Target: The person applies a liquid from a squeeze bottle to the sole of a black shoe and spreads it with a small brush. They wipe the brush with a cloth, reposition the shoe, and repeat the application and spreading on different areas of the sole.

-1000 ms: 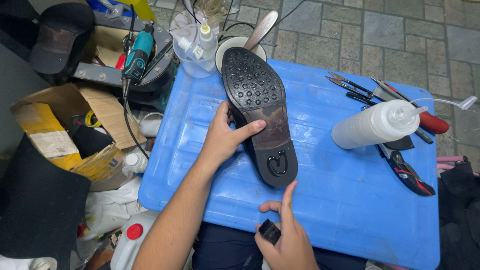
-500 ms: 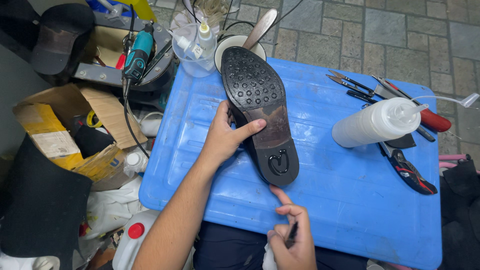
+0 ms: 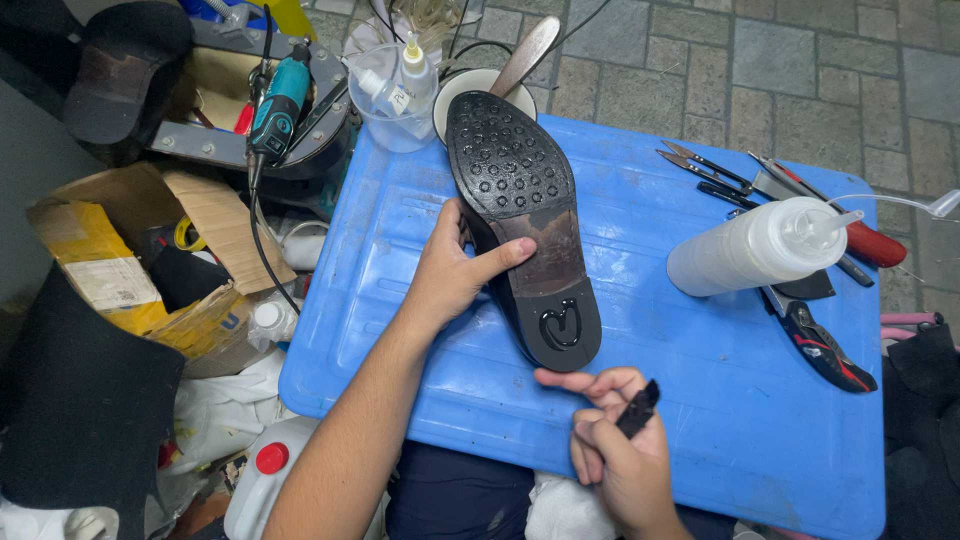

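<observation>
On the blue desk (image 3: 400, 300) a black shoe (image 3: 520, 220) lies sole up, stiff and probably light; the narrow waist looks the surest hold. The left hand (image 3: 445, 275) clasps it there, and the right hand (image 3: 610, 450) pinches a small black tool (image 3: 638, 408) just beside the heel.

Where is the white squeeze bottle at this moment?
In the head view, the white squeeze bottle lies on its side at the right of the blue lid, beside the hand tools, right of the upturned shoe.

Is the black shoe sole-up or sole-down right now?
Sole-up: the black leather shoe shows its studded sole and heel to the camera, steadied by the left hand on the blue plastic lid.
</observation>
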